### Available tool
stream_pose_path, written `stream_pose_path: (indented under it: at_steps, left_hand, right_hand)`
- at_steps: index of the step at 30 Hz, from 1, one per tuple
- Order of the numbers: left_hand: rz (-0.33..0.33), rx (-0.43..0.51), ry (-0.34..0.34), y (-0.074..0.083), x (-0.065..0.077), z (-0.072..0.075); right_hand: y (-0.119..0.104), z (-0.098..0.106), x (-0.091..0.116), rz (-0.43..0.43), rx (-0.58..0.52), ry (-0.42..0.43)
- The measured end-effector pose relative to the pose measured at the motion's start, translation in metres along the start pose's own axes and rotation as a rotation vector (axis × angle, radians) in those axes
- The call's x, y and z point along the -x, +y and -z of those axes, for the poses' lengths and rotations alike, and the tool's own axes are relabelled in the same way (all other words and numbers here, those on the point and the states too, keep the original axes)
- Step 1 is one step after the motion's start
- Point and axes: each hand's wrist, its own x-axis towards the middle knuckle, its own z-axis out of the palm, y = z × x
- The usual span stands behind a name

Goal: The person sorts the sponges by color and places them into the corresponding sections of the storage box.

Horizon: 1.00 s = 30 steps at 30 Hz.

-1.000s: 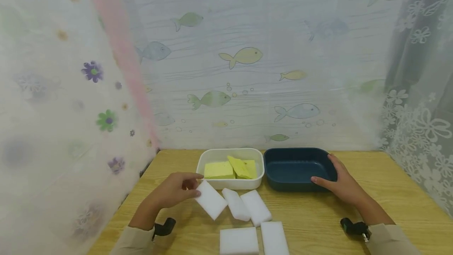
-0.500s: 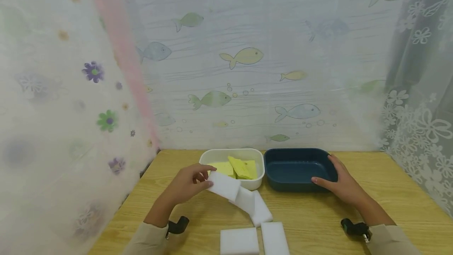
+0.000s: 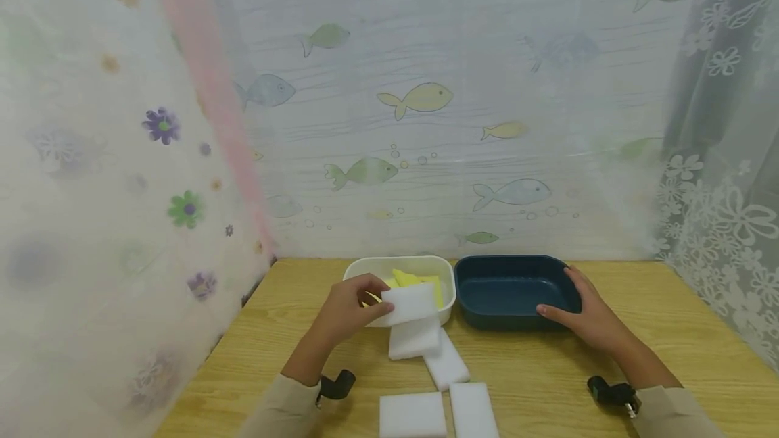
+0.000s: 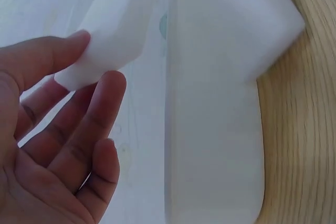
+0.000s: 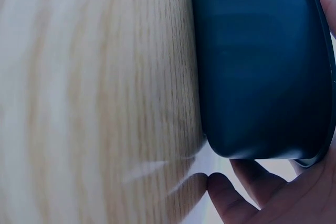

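Observation:
My left hand point(image 3: 353, 306) pinches a white sponge block point(image 3: 409, 303) between thumb and fingers, over the front rim of the white container point(image 3: 398, 262). In the left wrist view, the thumb lies on one face of this sponge point(image 4: 110, 35) and fingertips on the other. Just below it, a second white sponge point(image 3: 415, 340) overlaps the container's front wall. Yellow sponges point(image 3: 429, 282) lie inside, partly hidden by the hand and held sponge. My right hand point(image 3: 587, 316) holds the right end of the dark blue container point(image 3: 505, 322), thumb over its front rim and fingers around the outer side.
Three more white sponges lie on the wooden table point(image 3: 255, 350): one angled point(image 3: 447, 363) near the containers, and two at the front, a wide one point(image 3: 412, 416) and an upright-lying one point(image 3: 473, 411). The containers stand side by side before a fish-printed curtain point(image 3: 426, 174).
My left hand has carried its sponge right and up, from left of the white container to over its front. The second sponge has shifted right and turned. My right hand stays put.

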Motion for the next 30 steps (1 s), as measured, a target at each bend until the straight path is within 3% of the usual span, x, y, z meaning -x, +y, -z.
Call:
stream_pose_path:
  at_steps: [5, 13, 17, 25, 30]
  left_hand:
    - [0.023, 0.072, 0.039, 0.011, -0.010, -0.016]
    - [0.148, 0.102, 0.096, 0.026, -0.022, -0.038]
    - [0.149, 0.113, 0.093, 0.033, -0.029, -0.046]
    - [0.124, 0.089, 0.042, 0.042, -0.049, -0.064]
    - [0.137, -0.053, 0.043, 0.054, -0.060, -0.078]
  right_hand:
    - [0.000, 0.001, 0.001, 0.009, 0.004, 0.001]
    - [-0.004, 0.000, 0.001, 0.025, -0.011, -0.010]
    - [-0.004, 0.000, 0.001, 0.021, -0.006, -0.006]
    - [-0.005, 0.002, 0.003, 0.014, 0.009, -0.008]
    - [-0.002, 0.001, 0.002, 0.022, 0.007, -0.005]
